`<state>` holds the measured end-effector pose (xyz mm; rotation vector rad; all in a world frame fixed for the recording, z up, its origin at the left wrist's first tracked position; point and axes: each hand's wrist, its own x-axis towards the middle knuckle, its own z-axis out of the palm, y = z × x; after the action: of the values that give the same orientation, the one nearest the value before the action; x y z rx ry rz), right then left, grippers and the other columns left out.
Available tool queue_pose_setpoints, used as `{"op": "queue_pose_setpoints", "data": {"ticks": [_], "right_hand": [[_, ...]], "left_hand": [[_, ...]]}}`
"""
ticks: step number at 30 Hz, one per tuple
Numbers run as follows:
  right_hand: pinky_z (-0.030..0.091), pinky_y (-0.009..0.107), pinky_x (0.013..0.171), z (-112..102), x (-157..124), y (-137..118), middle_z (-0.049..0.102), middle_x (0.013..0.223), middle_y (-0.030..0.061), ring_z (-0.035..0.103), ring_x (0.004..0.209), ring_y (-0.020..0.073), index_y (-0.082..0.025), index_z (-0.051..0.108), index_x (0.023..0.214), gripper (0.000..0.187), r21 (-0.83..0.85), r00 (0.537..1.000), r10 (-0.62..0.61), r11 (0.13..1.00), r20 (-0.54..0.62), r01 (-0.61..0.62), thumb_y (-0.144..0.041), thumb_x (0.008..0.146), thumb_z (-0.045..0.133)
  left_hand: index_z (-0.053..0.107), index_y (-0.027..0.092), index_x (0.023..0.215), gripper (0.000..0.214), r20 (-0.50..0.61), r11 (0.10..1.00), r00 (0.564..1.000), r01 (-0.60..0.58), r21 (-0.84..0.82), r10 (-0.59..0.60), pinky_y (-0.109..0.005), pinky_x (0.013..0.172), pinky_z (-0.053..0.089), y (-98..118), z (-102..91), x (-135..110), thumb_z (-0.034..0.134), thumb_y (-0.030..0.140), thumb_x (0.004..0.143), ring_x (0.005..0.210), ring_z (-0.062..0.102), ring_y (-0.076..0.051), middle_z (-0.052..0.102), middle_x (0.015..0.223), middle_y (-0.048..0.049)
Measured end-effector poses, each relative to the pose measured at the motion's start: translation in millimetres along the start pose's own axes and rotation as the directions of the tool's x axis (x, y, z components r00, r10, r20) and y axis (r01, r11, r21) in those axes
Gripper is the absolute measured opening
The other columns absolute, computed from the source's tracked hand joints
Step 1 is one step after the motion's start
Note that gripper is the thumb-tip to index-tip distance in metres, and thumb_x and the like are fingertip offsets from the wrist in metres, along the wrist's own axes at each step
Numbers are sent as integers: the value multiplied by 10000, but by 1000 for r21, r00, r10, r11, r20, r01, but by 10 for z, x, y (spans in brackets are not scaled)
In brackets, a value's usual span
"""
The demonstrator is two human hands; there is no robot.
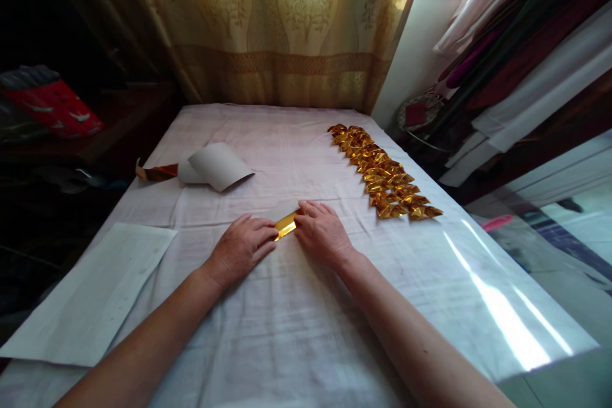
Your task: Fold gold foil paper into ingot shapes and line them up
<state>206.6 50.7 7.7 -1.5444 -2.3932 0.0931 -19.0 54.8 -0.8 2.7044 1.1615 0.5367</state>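
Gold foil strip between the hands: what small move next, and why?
Probably press along the gold foil strip: the left hand and right hand are at its ends, and the pale band along its far edge suggests a fold.

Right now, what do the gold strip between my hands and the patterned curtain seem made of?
The gold strip seems metallic foil or foil-faced paper, glossy, given its bright glint. The curtain looks like fabric, softly sheened, judging by its hanging folds; fibre unclear.
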Motion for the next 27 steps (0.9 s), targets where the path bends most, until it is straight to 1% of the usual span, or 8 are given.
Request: {"op": "queue_pose_setpoints", "data": {"ticks": [3,8,12,14,17,19,22,27], "right_hand": [[421,432,1003,73,-36,-58,637,1317,85,547,1228,261,-227,733,1003,173,67,998,4,998,-58,0,-213,914,586],[440,387,928,132,-72,-127,706,1194,58,610,1079,215,-245,726,1058,187,149,993,-87,984,-86,99,-254,942,580],[460,356,883,185,-35,-149,717,1148,53,620,1027,200,-261,730,1060,187,174,990,-97,978,-103,114,-284,953,578],[473,341,859,214,-19,-150,724,1116,49,626,1004,195,-262,735,1036,182,188,989,-85,976,-125,108,-277,958,571],[490,333,849,241,-9,-148,731,1068,52,632,972,193,-242,737,996,189,237,985,-55,967,-164,93,-240,958,552],[499,334,852,248,-9,-150,732,1033,57,635,951,194,-223,735,951,190,288,981,-24,954,-190,79,-222,948,545],[506,338,846,248,-4,-159,726,983,61,639,926,197,-209,724,880,184,350,976,19,935,-216,59,-218,933,548],[507,325,812,250,20,-179,709,927,63,642,883,191,-211,698,819,192,379,974,78,925,-213,9,-233,929,542]], "left_hand": [[679,240,1054,210,-6,1000,1000,-3,-4,3,-451,1078,397,-38,1,31,515,329,956,1025,664,-201,735,1099,-44],[673,205,1017,247,-79,999,996,-45,-16,44,-378,984,468,-41,29,40,479,354,985,1001,662,-197,738,1056,-55],[687,200,999,300,-109,999,994,-4,-36,0,-363,925,492,-28,57,54,436,364,1005,952,663,-194,741,1011,-60],[694,200,991,299,-113,997,993,7,-71,-15,-354,896,500,-33,62,59,443,363,1002,944,659,-190,740,998,-57],[702,210,1001,280,-129,995,991,10,-99,-23,-360,899,492,-55,60,55,489,390,982,974,647,-198,730,1022,-57],[713,224,971,269,-146,996,988,41,-78,-52,-371,893,483,-69,56,51,511,403,969,964,638,-205,719,1008,-53],[722,236,900,275,-162,994,982,95,-44,-101,-363,837,475,-72,51,56,500,380,973,890,622,-196,702,928,-41],[713,231,865,254,-159,991,979,124,-41,-129,-356,813,450,-50,55,79,511,344,969,865,600,-194,694,911,-35]]}}
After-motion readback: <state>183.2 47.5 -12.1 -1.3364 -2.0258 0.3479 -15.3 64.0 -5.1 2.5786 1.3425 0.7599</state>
